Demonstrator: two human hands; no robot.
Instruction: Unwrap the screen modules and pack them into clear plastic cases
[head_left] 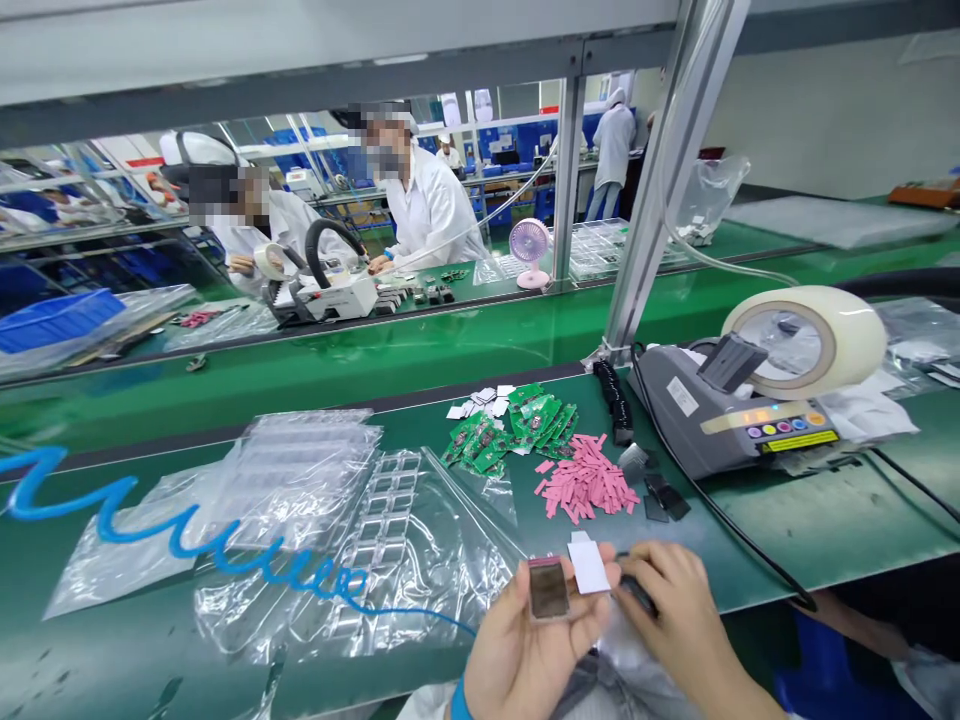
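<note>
My left hand [517, 645], a blue band at its wrist, holds a small dark screen [549, 588] with a pink strip along its top edge. A small white rectangular piece [590, 568] rests at the fingertips of that hand, beside the screen. Close on the right, my right hand [679, 600] has its fingers curled round a black object [637, 594], mostly hidden, whose kind I cannot make out. Just beyond the hands lies a heap of pink strips [589, 480]. Green circuit boards [480, 445] and white pieces [487, 402] are piled behind it.
A grey tape dispenser [690, 410] with a large tape roll [862, 335] stands at right, its black cable crossing the table. Plastic bags and clear trays [300, 470] cover the left, under a blue coiled cord [217, 545]. Co-workers in white sit across the green divider [450, 340].
</note>
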